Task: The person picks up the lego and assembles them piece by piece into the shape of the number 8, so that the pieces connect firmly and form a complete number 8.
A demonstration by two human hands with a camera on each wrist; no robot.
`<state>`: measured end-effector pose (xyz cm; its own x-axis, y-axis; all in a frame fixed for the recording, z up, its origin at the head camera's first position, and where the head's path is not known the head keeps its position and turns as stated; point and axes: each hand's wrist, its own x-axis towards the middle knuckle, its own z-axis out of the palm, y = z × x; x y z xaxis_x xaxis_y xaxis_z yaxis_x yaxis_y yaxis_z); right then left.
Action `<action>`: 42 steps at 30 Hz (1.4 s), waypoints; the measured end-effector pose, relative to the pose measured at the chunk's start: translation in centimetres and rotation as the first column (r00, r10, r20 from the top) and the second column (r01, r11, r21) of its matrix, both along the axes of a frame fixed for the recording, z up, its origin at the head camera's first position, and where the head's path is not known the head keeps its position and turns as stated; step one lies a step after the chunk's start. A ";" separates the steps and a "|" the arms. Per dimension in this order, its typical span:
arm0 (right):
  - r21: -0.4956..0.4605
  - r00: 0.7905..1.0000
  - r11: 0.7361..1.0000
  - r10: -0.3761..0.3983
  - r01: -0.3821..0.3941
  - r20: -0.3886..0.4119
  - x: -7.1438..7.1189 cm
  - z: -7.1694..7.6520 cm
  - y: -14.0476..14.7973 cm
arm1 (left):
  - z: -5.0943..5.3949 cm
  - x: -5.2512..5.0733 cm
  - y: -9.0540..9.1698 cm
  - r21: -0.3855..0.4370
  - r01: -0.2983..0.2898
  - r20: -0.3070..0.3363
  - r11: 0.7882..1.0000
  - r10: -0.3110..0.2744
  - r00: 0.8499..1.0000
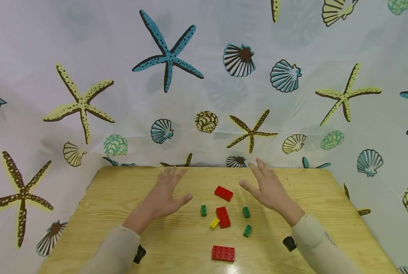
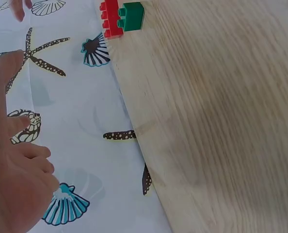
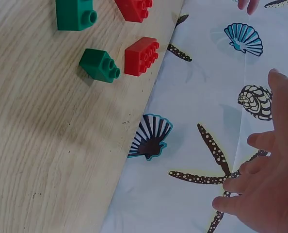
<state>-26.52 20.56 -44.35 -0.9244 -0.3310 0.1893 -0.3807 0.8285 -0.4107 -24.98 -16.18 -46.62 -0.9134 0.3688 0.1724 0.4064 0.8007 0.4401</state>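
Both hands hover over a wooden table with nothing in them. The left hand (image 1: 166, 194) has its fingers spread, left of the bricks; the left wrist view shows it (image 2: 18, 170) at the edge. Mirroring it on the other side, the right hand (image 1: 267, 186) is spread too, also seen at the right of its wrist view. Between them lie a red brick (image 1: 223, 193) at the back, another red brick (image 1: 223, 217) touching or close to a small yellow brick (image 1: 214, 223), and three small green bricks (image 1: 203, 210), (image 1: 246, 212), (image 1: 247, 230). Nearest the person sits a red brick (image 1: 223, 253).
The wooden tabletop (image 1: 121, 198) ends at a far edge. Behind and beside it hangs a white cloth (image 1: 204, 91) printed with starfish and shells. Dark bands or devices (image 1: 139, 254) show at both sleeves (image 1: 115, 247).
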 end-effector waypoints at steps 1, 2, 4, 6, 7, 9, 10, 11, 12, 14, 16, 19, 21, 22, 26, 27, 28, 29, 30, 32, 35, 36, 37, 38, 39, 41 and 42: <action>-0.005 1.000 1.000 0.003 -0.003 0.008 0.1 -0.1 -0.1 | -0.1 0.1 0.1 0.017 0.006 0.015 1.000 -0.006 1.000; -0.016 1.000 1.000 0.008 -0.007 0.017 0.2 -0.2 -0.1 | -0.2 0.2 0.2 0.035 0.013 0.029 0.999 -0.014 0.999; -0.034 0.999 0.999 0.011 -0.010 0.031 0.5 -0.4 -0.2 | -0.5 0.4 0.5 0.066 0.029 0.044 0.997 -0.032 0.999; -0.046 0.999 0.999 0.010 -0.008 0.048 0.7 -0.7 -0.2 | -0.7 0.6 0.8 0.085 0.045 0.051 0.995 -0.050 0.997; -0.054 0.999 0.999 0.010 -0.007 0.050 0.8 -0.9 -0.2 | -0.8 0.6 0.9 0.094 0.049 0.062 0.994 -0.055 0.997; -0.065 0.998 0.998 0.012 -0.009 0.057 1.1 -1.1 -0.3 | -1.0 0.8 1.3 0.111 0.051 0.081 0.993 -0.061 0.995; -0.071 0.998 0.997 0.017 -0.013 0.061 1.3 -1.1 -0.3 | -1.1 0.9 1.4 0.113 0.051 0.092 0.992 -0.061 0.994; -0.076 0.998 0.997 0.022 -0.017 0.067 1.5 -1.2 -0.4 | -1.3 1.0 1.6 0.120 0.049 0.102 0.992 -0.062 0.993; -0.088 0.997 0.996 0.026 -0.019 0.074 1.7 -1.2 -0.5 | -1.5 1.0 1.8 0.127 0.049 0.108 0.991 -0.063 0.992; -0.098 0.996 0.995 0.037 -0.029 0.079 2.1 -1.4 -0.6 | -1.9 1.2 2.0 0.150 0.042 0.132 0.988 -0.062 0.989; -0.110 0.996 0.993 0.045 -0.036 0.080 2.4 -1.6 -0.8 | -2.3 1.3 2.3 0.170 0.039 0.158 0.985 -0.067 0.985; -0.126 0.996 0.991 0.052 -0.042 0.076 2.9 -2.0 -1.0 | -2.9 1.4 2.7 0.203 0.041 0.177 0.978 -0.078 0.981; -0.142 0.995 0.989 0.060 -0.049 0.075 3.3 -2.3 -1.2 | -3.3 1.6 2.9 0.224 0.052 0.172 0.973 -0.092 0.981; -0.151 0.995 0.987 0.065 -0.053 0.073 3.4 -2.4 -1.3 | -3.5 1.6 3.0 0.236 0.059 0.168 0.970 -0.101 0.981; -0.182 0.995 0.981 0.081 -0.068 0.065 4.2 -2.9 -1.8 | -4.2 1.9 3.4 0.308 0.063 0.178 0.949 -0.123 0.976; -0.187 0.995 0.980 0.083 -0.069 0.063 4.4 -3.1 -1.9 | -4.4 2.0 3.6 0.319 0.064 0.185 0.946 -0.128 0.974; -0.191 0.994 0.979 0.085 -0.072 0.062 4.6 -3.2 -1.9 | -4.6 2.0 3.7 0.329 0.062 0.194 0.942 -0.132 0.972; -0.194 0.994 0.978 0.087 -0.073 0.062 4.8 -3.3 -2.0 | -4.7 2.0 3.9 0.333 0.063 0.199 0.941 -0.136 0.970; -0.196 0.994 0.978 0.090 -0.077 0.061 5.0 -3.3 -2.0 | -4.9 2.1 4.1 0.340 0.067 0.204 0.938 -0.143 0.968; -0.206 0.994 0.975 0.094 -0.080 0.060 5.4 -3.4 -2.1 | -5.1 2.1 4.4 0.348 0.072 0.212 0.935 -0.153 0.965; -0.235 0.993 0.969 0.096 -0.079 0.061 5.9 -3.7 -2.1 | -5.4 2.1 4.8 0.371 0.087 0.212 0.925 -0.176 0.961; -0.244 0.993 0.966 0.096 -0.079 0.061 6.2 -3.9 -2.1 | -5.5 2.1 5.0 0.383 0.090 0.216 0.919 -0.184 0.959; -0.253 0.993 0.964 0.099 -0.081 0.058 6.4 -4.1 -2.0 | -5.5 2.1 5.1 0.391 0.093 0.219 0.916 -0.190 0.957; -0.258 0.993 0.962 0.103 -0.086 0.052 6.6 -4.4 -2.0 | -5.6 2.1 5.2 0.396 0.096 0.222 0.913 -0.196 0.955; -0.265 0.993 0.960 0.107 -0.091 0.048 6.9 -4.6 -1.9 | -5.8 2.1 5.4 0.396 0.097 0.227 0.913 -0.200 0.953; -0.269 0.992 0.957 0.120 -0.105 0.038 7.4 -5.1 -1.8 | -6.0 2.1 5.7 0.392 0.095 0.240 0.915 -0.202 0.950; -0.274 0.991 0.955 0.129 -0.114 0.036 7.6 -5.4 -1.8 | -6.0 2.2 5.8 0.389 0.095 0.245 0.916 -0.202 0.948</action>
<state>-18.90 18.80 -49.72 -0.8917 -0.3845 0.2388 -0.4429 0.6327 -0.6352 -22.83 -10.39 -52.66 -0.8833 0.4632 0.0723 0.3276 0.4995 0.8020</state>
